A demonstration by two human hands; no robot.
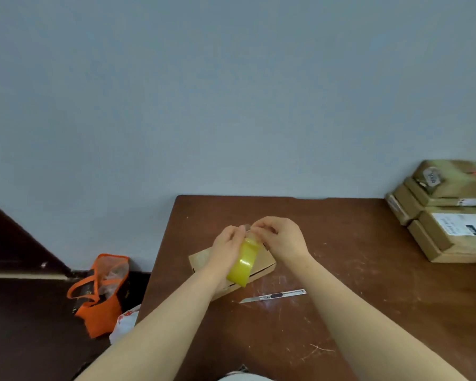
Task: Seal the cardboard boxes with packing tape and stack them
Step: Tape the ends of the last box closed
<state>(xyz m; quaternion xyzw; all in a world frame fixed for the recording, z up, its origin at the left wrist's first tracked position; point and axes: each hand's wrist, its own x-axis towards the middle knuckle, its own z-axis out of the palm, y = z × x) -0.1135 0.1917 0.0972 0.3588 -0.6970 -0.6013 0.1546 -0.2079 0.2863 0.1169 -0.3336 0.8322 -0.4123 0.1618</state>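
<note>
A flat cardboard box (261,266) lies on the brown table (341,298), partly hidden by my arms. Above it my left hand (227,250) grips a roll of yellow packing tape (243,266). My right hand (279,237) pinches the tape's loose end at the top of the roll, fingertips close to those of the left hand. A stack of several taped cardboard boxes (448,213) stands at the table's back right corner.
A silver utility knife (274,296) lies on the table just right of the box. On the dark floor to the left stand an orange bag (102,295) and a white plastic bag (124,323). A pale wall rises behind the table.
</note>
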